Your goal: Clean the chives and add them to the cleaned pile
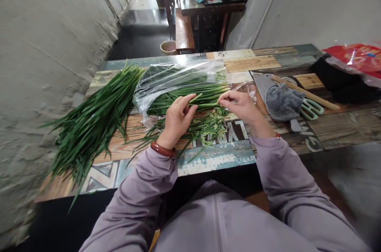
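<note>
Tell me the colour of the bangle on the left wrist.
The bangle is glossy reddish-brown, showing best in the head view.

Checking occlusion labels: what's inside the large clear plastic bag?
Inside the large clear plastic bag: long, thin green stalks with pale ends pointing right, partly exposed. Lower layers and the bag's underside are covered.

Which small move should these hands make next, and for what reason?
Perhaps the right hand should gently strip the end of the thin stalk: it seems to pinch there, the left hand is close by, and loose green scraps lie on the table.
</note>
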`<state>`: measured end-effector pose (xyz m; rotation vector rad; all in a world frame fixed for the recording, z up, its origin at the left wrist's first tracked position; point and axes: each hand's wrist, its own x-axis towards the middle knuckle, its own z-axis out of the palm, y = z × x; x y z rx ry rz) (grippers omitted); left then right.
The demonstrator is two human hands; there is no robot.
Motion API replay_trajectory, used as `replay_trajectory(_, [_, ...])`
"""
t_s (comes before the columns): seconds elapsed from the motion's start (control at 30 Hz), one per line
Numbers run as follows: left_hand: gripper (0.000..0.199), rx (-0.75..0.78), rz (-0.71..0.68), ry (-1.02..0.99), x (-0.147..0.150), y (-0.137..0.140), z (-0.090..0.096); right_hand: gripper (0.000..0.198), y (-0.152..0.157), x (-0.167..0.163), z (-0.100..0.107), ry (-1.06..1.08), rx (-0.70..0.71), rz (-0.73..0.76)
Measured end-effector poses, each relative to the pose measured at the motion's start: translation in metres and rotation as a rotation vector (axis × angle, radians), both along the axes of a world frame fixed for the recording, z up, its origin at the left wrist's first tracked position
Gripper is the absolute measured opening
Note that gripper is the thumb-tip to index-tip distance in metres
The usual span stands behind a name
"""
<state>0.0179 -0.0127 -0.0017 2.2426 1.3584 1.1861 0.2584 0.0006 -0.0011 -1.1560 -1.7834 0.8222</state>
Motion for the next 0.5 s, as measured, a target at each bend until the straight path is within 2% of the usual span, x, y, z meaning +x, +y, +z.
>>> replay_trajectory(0.1, [0.020, -0.056, -0.128, 0.113, 0.001, -0.003, 0.002, 0.018, -0.006, 0.002, 0.008, 0.062, -0.086, 0.125])
replay_trajectory(0.17, [0.013, -0.082, -0.160, 0.191, -0.001, -0.003, 0.002, 0.019, -0.008, 0.006, 0.012, 0.055, -0.120, 0.159])
replay_trajectory(0.4, [0.016, -0.049, -0.119, 0.361, -0.015, -0.001, 0.013, 0.015, -0.001, 0.024, 0.012, -0.107, -0.085, 0.036])
replay_trajectory(0.5, [0.020, -0.022, -0.119, 0.433, -0.016, -0.002, 0.018, 0.014, -0.001, 0.022, 0.011, -0.160, -0.050, 0.045])
